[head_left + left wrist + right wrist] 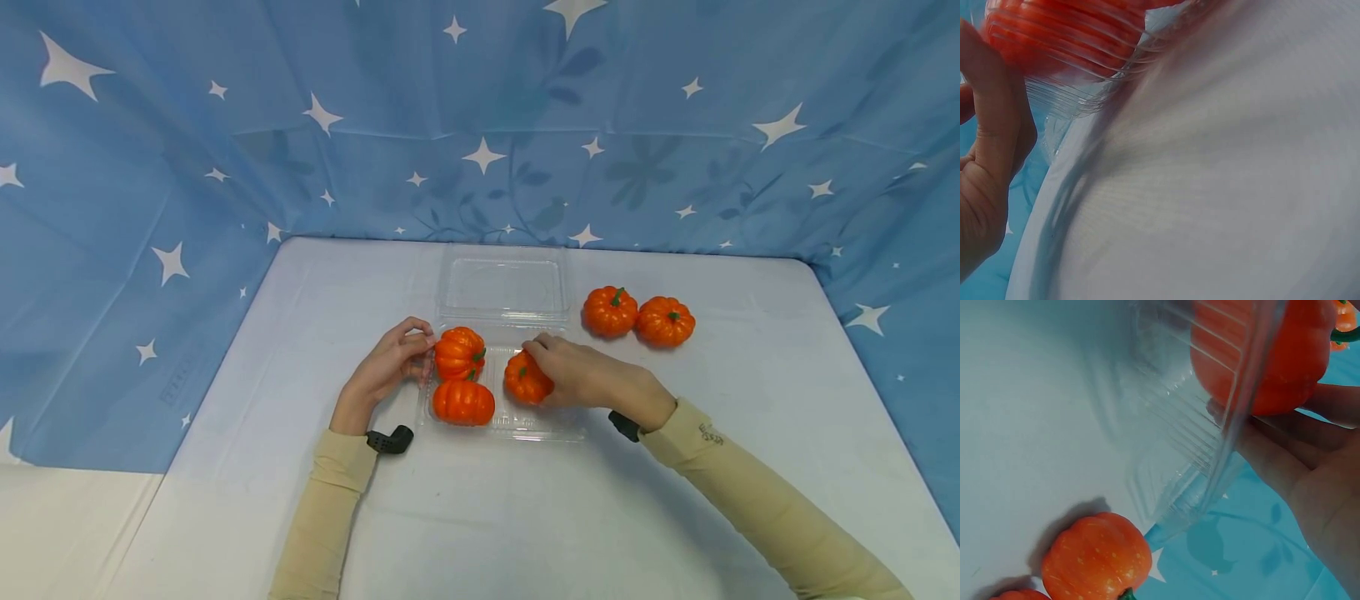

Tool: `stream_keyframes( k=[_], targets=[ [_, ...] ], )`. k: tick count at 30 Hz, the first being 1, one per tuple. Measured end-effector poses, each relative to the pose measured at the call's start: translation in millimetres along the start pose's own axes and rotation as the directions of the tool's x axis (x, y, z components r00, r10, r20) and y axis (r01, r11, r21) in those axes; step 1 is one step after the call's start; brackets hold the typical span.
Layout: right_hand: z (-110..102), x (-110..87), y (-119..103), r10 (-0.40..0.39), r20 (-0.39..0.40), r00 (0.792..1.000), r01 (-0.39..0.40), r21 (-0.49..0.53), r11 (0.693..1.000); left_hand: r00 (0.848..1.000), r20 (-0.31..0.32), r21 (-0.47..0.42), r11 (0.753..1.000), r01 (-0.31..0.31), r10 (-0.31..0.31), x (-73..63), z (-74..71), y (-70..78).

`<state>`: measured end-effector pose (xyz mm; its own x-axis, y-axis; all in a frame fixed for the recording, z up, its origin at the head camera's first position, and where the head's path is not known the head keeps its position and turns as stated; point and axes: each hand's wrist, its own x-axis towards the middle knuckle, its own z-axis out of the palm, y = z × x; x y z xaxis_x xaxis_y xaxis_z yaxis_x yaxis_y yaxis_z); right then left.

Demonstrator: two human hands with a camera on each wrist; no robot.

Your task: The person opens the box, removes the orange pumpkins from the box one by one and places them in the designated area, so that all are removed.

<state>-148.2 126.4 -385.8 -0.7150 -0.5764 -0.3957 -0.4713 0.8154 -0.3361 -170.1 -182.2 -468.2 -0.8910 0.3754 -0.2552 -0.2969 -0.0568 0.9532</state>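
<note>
A clear plastic clamshell container (536, 429) lies with its lid (502, 283) folded back. Two orange toy pumpkins stand in its left half, a rear one (459, 353) and a front one (463, 403). My right hand (588, 372) grips a third toy pumpkin (525, 379) from the right side, in the container's right half; the right wrist view shows its fingers at the container's wall (1210, 425). At the container's left side is my left hand (393, 358), its fingers loosely bent and touching the wall near the rear pumpkin.
Two more toy pumpkins, one (611, 312) beside the other (665, 322), sit on the white tabletop (750, 400) right of the lid. A blue curtain with white stars (480, 158) hangs behind the table.
</note>
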Motion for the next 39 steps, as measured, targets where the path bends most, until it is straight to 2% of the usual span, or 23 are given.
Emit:
stream_keyframes(
  k=[6,16,24,36,39],
  targets=[
    [4,-0.3,2,-0.016,-0.032,0.999,0.017,0.014,1.0,1.0,0.003,0.003,1.0,-0.004,0.004,-0.7,-0.7,-2.0],
    [13,-5.5,8,-0.089,-0.164,0.982,0.104,0.091,0.99,1.0,0.012,0.001,1.0,-0.015,0.015,-1.1,-0.2,-2.3],
    [16,-10.0,16,-0.089,-0.235,0.968,0.135,0.187,0.973,1.0,0.001,0.011,1.0,-0.009,0.009,-0.8,0.0,-2.5],
    [10,-25.3,27,-0.049,-0.311,0.949,0.128,0.238,0.963,1.0,0.004,-0.011,1.0,-0.005,0.005,-1.1,0.4,-0.3],
    [10,-29.4,32,-0.054,-0.349,0.936,0.143,0.234,0.962,1.0,0.002,-0.012,1.0,-0.004,0.004,-1.1,0.4,0.3]
  ],
)
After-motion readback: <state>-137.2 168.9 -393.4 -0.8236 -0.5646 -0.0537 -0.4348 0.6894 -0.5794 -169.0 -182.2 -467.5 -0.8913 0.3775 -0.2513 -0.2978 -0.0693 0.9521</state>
